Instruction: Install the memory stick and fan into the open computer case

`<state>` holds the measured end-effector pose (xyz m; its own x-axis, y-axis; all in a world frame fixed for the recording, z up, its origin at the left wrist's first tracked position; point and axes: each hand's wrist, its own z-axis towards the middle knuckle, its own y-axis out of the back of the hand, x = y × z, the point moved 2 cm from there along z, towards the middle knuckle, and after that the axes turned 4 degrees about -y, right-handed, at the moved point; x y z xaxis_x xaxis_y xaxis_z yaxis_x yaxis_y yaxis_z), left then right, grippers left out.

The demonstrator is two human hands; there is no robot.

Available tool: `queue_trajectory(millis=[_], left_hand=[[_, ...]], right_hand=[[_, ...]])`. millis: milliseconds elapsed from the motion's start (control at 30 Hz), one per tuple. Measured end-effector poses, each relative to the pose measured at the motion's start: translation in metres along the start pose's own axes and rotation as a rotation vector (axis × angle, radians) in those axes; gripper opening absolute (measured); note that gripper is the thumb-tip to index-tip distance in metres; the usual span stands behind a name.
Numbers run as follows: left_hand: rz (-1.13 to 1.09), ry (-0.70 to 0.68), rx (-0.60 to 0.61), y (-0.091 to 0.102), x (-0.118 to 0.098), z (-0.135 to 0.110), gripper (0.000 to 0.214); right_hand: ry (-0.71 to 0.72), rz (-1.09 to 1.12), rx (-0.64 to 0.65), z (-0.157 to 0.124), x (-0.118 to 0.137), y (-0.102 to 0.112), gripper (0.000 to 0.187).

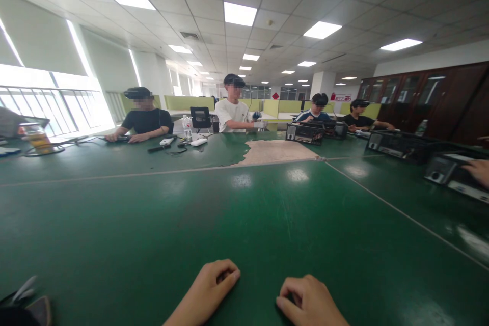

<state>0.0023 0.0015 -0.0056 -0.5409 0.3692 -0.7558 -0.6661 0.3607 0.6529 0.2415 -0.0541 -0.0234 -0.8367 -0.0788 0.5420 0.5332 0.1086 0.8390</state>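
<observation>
While both hands rest low at the near edge of the green tabletop [244,224], neither holds anything; the left hand [208,290] is curled into a loose fist, knuckles up, its long axis running from the lower left up toward the right, fingertips tucked under and pointing at the other hand; the right hand [309,300] is likewise curled, its grip drawn in on nothing, its axis running from the lower right up toward the left, so the two fists angle toward each other and lie near but apart; both press on bare green surface. Across the tabletop a worn pale patch [277,152] breaks the green; beyond it a person in a white shirt [234,112] stands with gloved hands out in front; a person in a black shirt [143,119] sits at the left with forearms on the tabletop; two more seated people work behind a black case [304,133]; further black cases [401,145] line the right side, where another person's hand [477,170] touches one; a small water bottle [187,128] stands upright near white devices [198,141]; wooden cabinets [428,97] fill the right wall.
</observation>
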Motion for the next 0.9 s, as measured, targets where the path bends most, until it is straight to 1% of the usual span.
queue_trajectory(millis=[167, 367, 633, 900], left_hand=[[-0.002, -0.001, -0.003, -0.0005, 0.0010, -0.0001, 0.036], [-0.010, -0.011, -0.001, -0.0017, 0.0023, -0.0011, 0.036], [-0.015, -0.006, 0.003, -0.0002, -0.0016, -0.0008, 0.038], [-0.017, 0.002, 0.007, 0.0003, -0.0017, -0.0008, 0.038]], right_hand=[[-0.010, 0.003, 0.016, -0.0002, 0.0013, 0.0012, 0.020], [-0.005, 0.005, 0.002, -0.0002, 0.0004, -0.0004, 0.019], [0.000, 0.006, -0.007, 0.0004, -0.0022, -0.0010, 0.019], [0.005, 0.009, 0.007, -0.0004, 0.0004, 0.0007, 0.020]])
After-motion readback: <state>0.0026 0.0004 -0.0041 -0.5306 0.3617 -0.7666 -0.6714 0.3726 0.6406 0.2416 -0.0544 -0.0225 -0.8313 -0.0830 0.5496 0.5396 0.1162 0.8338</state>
